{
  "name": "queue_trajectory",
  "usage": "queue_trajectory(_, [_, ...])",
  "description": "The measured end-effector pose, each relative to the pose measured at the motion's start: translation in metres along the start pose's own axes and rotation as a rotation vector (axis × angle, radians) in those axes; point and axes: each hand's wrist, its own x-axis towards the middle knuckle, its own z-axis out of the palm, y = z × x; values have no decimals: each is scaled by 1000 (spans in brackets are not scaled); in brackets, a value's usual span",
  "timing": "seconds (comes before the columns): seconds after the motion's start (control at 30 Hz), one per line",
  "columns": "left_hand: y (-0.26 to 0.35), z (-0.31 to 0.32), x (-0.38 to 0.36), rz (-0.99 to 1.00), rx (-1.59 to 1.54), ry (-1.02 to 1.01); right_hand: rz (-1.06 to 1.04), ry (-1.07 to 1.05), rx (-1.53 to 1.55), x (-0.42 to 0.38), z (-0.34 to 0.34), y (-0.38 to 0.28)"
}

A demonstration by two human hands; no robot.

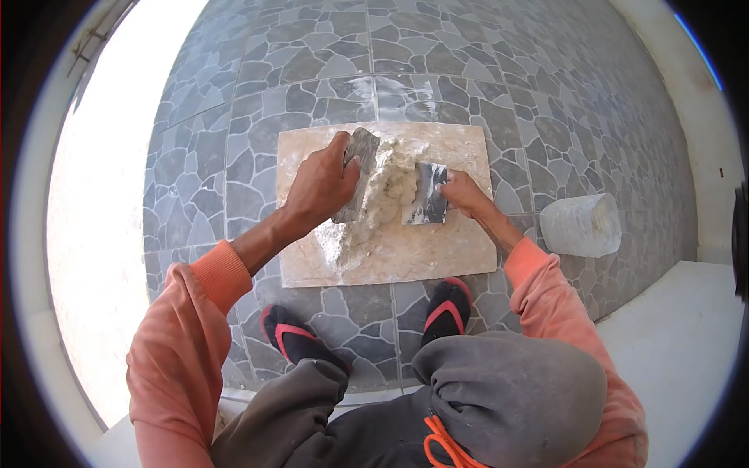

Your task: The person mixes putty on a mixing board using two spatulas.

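Left fingers [349, 165] closed around a dark flat scraper [360, 183]; right fingers [446, 189] closed on a smeared blade [427, 195]. Pale paste [388, 191] lies between them on the tan board [437, 253].

One left hand [321, 183], one right hand [463, 192], two flat blades [428, 193], one heap of pale paste [384, 195], one flat board [449, 257], one translucent container [577, 226], two dark socks [455, 294], two sandals [296, 333], two orange sleeves [175, 335], one pair of grey trousers [511, 390]
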Motion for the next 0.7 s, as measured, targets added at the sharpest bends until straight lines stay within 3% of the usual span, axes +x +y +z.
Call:
queue_trajectory(0.1, [2,4,-3,-1,-18,-12,62,-14,155,-19,28,-15])
queue_trajectory(0.13, [2,5,-3,4,-19,-15,-22,-55,320,-21,38,-11])
queue_trajectory(0.7, [23,47,-9,32,-23,-32,-106,-28,237,-54,65,-85])
